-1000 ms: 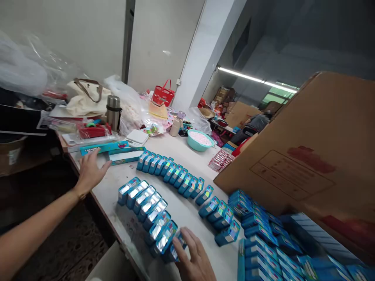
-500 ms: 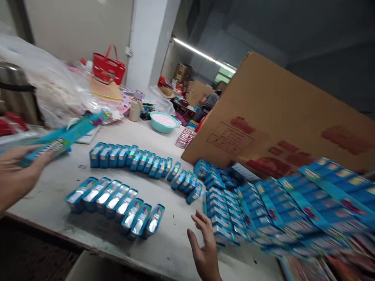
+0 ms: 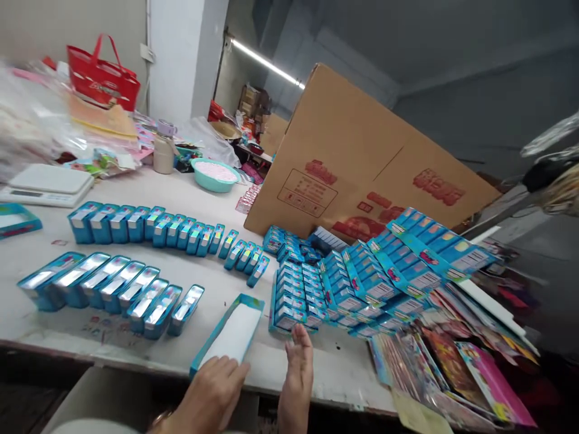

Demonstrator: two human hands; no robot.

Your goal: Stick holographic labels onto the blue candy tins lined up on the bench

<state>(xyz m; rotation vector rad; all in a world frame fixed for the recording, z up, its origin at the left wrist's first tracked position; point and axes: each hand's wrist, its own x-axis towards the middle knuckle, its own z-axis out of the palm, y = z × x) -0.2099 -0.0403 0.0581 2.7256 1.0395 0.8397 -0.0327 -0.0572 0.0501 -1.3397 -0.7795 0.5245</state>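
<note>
An open blue cardboard tray (image 3: 259,304) with a white inside lies on the table near its front edge. My left hand (image 3: 212,386) is closed over the tray's near end. To the right of it my right hand (image 3: 296,371) stands open, fingers stretched up and holding nothing, just in front of a tray filled with small blue boxes (image 3: 291,316). Left of the empty tray, small blue boxes stand in a front row (image 3: 156,307) and a longer back row (image 3: 172,232).
Filled blue trays (image 3: 407,259) are stacked at right, beside glossy printed packets (image 3: 446,374). Behind them leans a big brown carton (image 3: 353,163). Farther left are a turquoise basin (image 3: 215,188), a bottle (image 3: 163,150), a white scale (image 3: 49,181) and another blue tray (image 3: 31,226).
My left hand has brought an empty blue tray from the far left down to the table in front of me. My right hand has shifted slightly, and the view has turned right.
</note>
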